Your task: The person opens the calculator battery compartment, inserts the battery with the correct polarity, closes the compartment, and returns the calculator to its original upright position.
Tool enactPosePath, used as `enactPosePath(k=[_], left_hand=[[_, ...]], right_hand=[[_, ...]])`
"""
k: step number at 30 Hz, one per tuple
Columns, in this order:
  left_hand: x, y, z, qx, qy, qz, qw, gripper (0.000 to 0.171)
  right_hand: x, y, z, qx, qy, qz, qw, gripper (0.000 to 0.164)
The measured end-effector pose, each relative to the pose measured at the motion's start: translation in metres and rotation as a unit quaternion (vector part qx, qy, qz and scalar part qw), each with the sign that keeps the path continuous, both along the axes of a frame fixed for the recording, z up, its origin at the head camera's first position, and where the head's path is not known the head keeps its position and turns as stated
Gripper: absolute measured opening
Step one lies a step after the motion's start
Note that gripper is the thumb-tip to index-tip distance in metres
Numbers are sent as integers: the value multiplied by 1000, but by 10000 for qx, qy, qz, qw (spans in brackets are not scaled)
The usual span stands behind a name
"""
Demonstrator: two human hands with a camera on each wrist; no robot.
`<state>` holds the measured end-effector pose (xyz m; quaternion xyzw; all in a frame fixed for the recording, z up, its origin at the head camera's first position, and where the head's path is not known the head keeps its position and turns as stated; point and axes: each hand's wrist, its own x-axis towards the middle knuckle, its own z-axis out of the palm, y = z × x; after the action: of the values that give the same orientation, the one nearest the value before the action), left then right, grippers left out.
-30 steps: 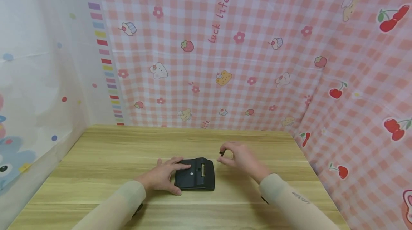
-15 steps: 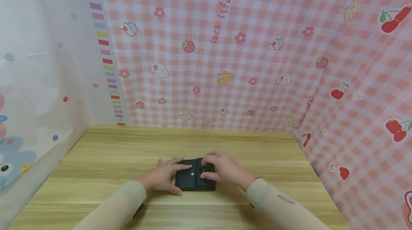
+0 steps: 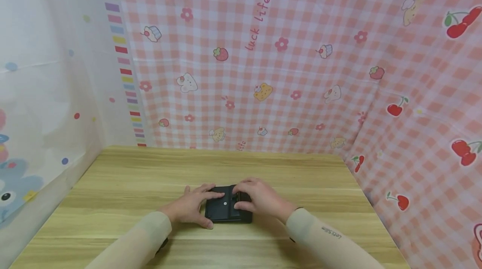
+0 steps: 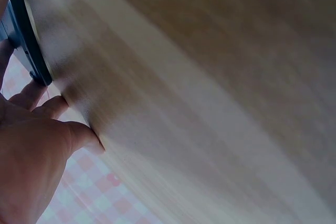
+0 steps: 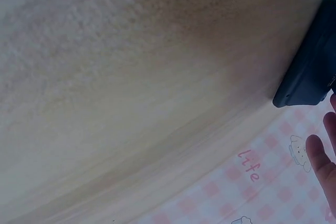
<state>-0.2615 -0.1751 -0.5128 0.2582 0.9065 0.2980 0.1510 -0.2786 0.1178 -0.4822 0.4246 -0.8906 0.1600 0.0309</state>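
Observation:
A flat black device (image 3: 217, 208), shaped like a calculator lying face down, rests on the wooden table. Its back has a small white dot and a battery compartment (image 3: 236, 197) near the right end. My left hand (image 3: 190, 206) holds the device steady with spread fingers: the index finger lies on its back, and the thumb is at the near left corner. Over the compartment, my right hand (image 3: 261, 198) pinches the small black battery cover between thumb and fingers; the fingers mostly hide it. In the right wrist view, the device's dark end (image 5: 304, 72) shows beside the fingers.
The light wooden table (image 3: 150, 168) extends around the device on every side. A pink checked cloth (image 3: 241, 72) hangs behind it and along the right, with a white patterned cloth (image 3: 49, 72) at the left.
My right hand has come left with the battery cover, from beside the device to over the compartment, where it has shifted slightly since. The left hand and the device have stayed put.

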Motion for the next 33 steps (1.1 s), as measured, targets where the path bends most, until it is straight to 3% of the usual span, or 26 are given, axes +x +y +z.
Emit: enactPosePath(k=[12,24,33], left_hand=[[1,0,2,-21,-45,5,10000,93],[2,0,3,-33,-34,3,10000,93],[1,1,1,-61,-3,21,10000,93]], right_hand=[[2,0,6,209,-358,64,9991,36],[2,0,2,58,-293,135,9995,37],[3,0,2,31,-473,-211,9987,42]])
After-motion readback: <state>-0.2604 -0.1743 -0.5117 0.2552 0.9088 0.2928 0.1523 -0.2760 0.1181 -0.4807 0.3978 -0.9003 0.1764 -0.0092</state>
